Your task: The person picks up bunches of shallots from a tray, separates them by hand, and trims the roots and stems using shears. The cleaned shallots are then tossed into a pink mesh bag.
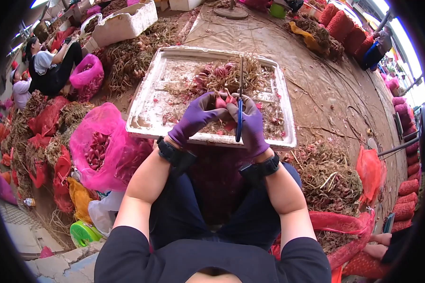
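Note:
Both my hands wear purple gloves with dark palms, held over a white foam tray (147, 93). My left hand (196, 115) pinches a small cluster of red shallots (220, 102) at its fingertips. My right hand (252, 123) grips a pair of blue-handled scissors (239, 116), blades pointing away from me; its fingertips meet the cluster too. Whether the blades are parted cannot be made out. Beyond my hands, a bunch of shallots (219, 72) with dried roots and stalks lies in the tray, among loose skins and trimmings.
Left of the tray stands a pink mesh bag (98, 152) of shallots. Untrimmed shallots (333, 184) are heaped at right, near a red mesh bag (343, 224). A seated person (46, 67) is at far left, beside another pink bag (87, 78). A foam box (125, 24) stands behind.

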Tool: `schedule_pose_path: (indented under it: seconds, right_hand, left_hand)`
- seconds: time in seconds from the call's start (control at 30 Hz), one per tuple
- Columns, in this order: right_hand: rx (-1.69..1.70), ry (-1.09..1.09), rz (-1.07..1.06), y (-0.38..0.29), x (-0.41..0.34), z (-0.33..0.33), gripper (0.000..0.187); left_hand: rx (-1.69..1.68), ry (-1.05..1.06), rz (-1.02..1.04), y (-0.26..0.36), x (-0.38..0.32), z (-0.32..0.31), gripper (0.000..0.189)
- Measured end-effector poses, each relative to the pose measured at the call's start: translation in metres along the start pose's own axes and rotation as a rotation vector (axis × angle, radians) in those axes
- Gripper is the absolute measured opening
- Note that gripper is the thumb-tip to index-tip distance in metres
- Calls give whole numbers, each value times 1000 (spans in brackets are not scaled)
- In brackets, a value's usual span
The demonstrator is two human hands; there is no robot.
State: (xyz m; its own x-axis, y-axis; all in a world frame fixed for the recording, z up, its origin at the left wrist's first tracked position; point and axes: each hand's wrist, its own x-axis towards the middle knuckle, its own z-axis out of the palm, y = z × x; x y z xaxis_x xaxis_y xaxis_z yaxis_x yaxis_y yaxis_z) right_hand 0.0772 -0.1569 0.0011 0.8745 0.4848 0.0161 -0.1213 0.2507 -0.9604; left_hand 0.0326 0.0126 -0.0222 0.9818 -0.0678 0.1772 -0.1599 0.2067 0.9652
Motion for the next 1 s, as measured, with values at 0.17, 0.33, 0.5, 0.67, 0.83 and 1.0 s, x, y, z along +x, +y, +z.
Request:
schedule_pose_path:
  seconds: [0.17, 0.33, 0.5, 0.67, 0.83, 1.0]
  right_hand:
    - [21, -49, -4, -3, -3, 10, 31]
    - [-66, -9, 97, 3, -3, 2, 27]
    - [-134, 94, 0, 8, -6, 9, 26]
    - [-229, 165, -58, 9, -8, 10, 24]
    - [-390, 72, -268, 22, 1, -3, 27]
    - [-42, 53, 73, -5, -7, 7, 31]
  left_hand:
    - [14, 23, 61, -5, -5, 3, 39]
    - [-30, 63, 149, -8, -9, 21, 35]
    - [191, 66, 139, -5, -7, 18, 22]
    - [288, 82, 184, -8, -7, 19, 17]
    - [52, 80, 155, -8, -3, 9, 17]
    - [54, 126, -4, 0, -6, 9, 20]
